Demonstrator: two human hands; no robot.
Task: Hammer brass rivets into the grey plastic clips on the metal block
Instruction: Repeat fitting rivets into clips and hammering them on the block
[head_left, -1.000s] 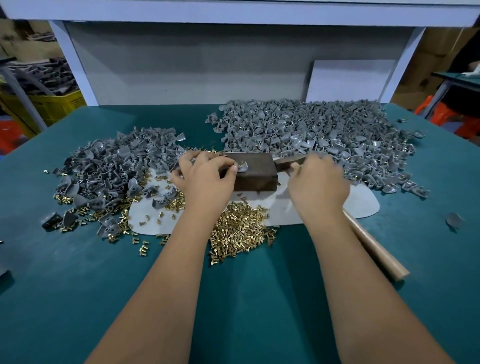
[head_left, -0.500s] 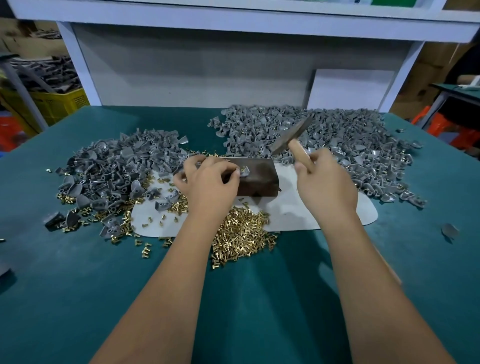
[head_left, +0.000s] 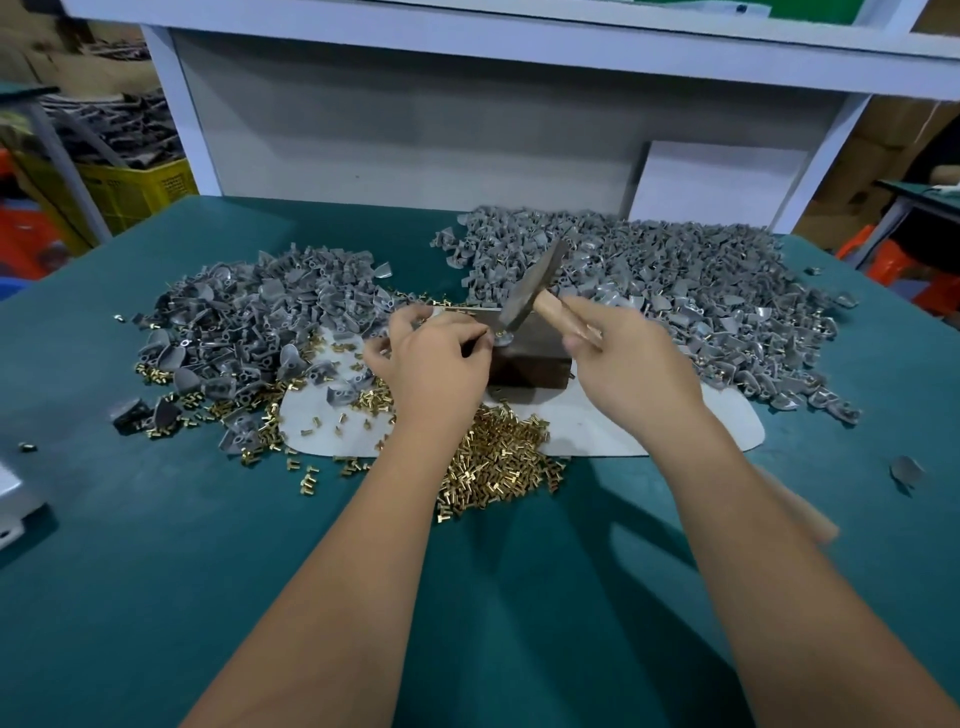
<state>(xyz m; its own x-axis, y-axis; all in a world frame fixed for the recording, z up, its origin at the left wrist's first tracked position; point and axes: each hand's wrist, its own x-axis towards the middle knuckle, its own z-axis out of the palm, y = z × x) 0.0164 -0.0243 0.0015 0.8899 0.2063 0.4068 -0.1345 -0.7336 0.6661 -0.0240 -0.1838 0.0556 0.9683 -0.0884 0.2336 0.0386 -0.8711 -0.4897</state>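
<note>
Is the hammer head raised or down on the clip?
Down: the hammer head tilts with its lower end at the clip on the metal block.

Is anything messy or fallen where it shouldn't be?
Yes, a bit. One grey clip lies alone on the green table at the right, away from the big clip pile. Brass rivets are spilled off the white mat onto the table, and some are mixed into the left clip pile.

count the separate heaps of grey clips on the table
2: one heap on the left behind the left hand, and a bigger heap at the back right behind the hammer. A few loose clips lie apart.
</note>
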